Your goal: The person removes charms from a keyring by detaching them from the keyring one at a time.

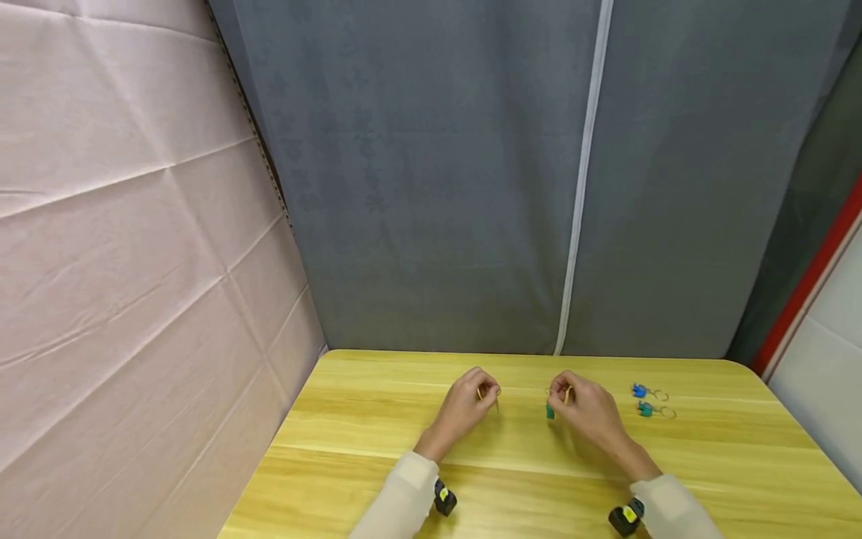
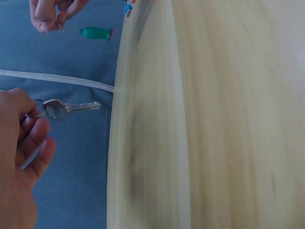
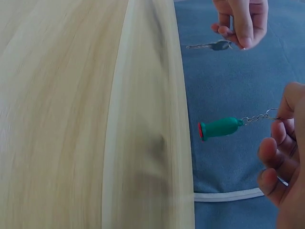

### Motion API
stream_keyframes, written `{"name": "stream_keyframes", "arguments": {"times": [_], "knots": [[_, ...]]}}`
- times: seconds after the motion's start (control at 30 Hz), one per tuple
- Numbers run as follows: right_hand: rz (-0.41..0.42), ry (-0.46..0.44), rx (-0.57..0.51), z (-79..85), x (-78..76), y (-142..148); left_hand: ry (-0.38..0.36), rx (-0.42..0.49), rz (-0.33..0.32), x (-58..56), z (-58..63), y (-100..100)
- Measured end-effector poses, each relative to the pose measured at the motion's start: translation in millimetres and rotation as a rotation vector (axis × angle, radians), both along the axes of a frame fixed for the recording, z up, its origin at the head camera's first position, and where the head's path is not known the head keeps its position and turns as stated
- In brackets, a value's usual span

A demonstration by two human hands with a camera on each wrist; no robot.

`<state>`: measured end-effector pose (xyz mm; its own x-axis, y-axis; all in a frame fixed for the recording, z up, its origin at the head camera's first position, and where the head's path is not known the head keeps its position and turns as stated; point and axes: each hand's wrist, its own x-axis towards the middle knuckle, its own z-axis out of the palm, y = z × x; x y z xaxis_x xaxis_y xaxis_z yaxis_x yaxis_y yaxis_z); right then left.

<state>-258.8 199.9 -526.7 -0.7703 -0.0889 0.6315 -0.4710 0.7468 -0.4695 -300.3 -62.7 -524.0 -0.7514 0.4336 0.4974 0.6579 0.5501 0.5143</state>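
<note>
Above the table, my left hand (image 1: 466, 403) pinches a small ring between thumb and finger. A silver key (image 2: 74, 107) hangs from that ring, as the left wrist view shows closely. Across a gap to the right, my right hand (image 1: 592, 410) pinches the metal ring of a keychain. From its short chain (image 3: 255, 118) dangles a green pendant (image 3: 221, 128) with a red rim at its lower end. Key and keychain are apart from each other.
Two more keychains lie on the wooden table (image 1: 512, 486) to the right, one with a blue figure (image 1: 638, 390) and one with a green figure (image 1: 645, 409). A grey curtain (image 1: 431, 187) hangs behind the table, and a pale cloth wall (image 1: 135, 262) stands at left.
</note>
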Motion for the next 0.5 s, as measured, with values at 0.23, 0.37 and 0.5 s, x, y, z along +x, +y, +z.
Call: {"name": "stream_keyframes", "arguments": {"times": [0.23,0.37,0.5], "knots": [[-0.038,-0.012,0.008,3.1,4.2,13,-0.021,0.017,0.002,-3.6,-3.0,-7],[-0.045,-0.023,0.002,5.5,7.6,21,-0.018,0.010,0.033,-4.3,-3.0,-10],[-0.062,-0.028,-0.008,5.6,9.3,29,-0.021,0.006,0.046,-5.4,-3.0,-14]]}}
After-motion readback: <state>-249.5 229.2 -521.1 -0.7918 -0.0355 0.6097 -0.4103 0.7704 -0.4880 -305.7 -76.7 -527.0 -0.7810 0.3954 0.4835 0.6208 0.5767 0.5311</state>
